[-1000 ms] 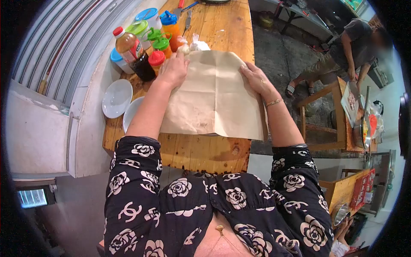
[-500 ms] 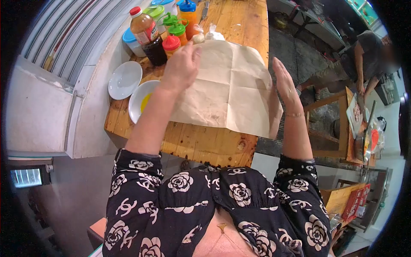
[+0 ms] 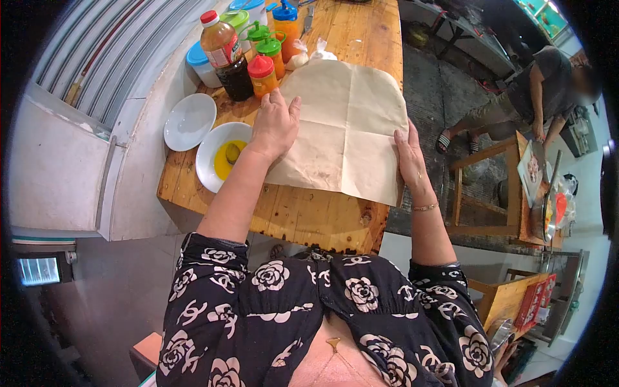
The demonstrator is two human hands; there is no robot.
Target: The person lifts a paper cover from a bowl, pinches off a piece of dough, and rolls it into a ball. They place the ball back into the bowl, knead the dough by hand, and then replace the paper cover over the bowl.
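A sheet of creased brown paper (image 3: 335, 129) lies over the wooden table, with fold lines crossing near its middle and a rounded far right corner. On its left edge rests my left hand (image 3: 276, 126), open, its fingers pointing toward the sauce bottles. My right hand (image 3: 409, 155) is open along the right edge, fingers stretched and touching the paper there. Close to my left forearm stands a white bowl (image 3: 205, 161) holding yellow liquid and a spoon (image 3: 233, 152), partly covered by the arm.
A white plate (image 3: 189, 122) sits beside the bowl. Further back are a dark sauce bottle (image 3: 233, 76), a red-capped squeeze bottle (image 3: 262, 75), green-capped bottles, tubs and small tied bags (image 3: 321, 51). Another person (image 3: 545, 90) works at a wooden table (image 3: 516, 187) on the right.
My right hand has moved left and down onto the paper's edge, and that side now lies flatter and straighter. My left hand has shifted slightly down, its fingers more stretched.
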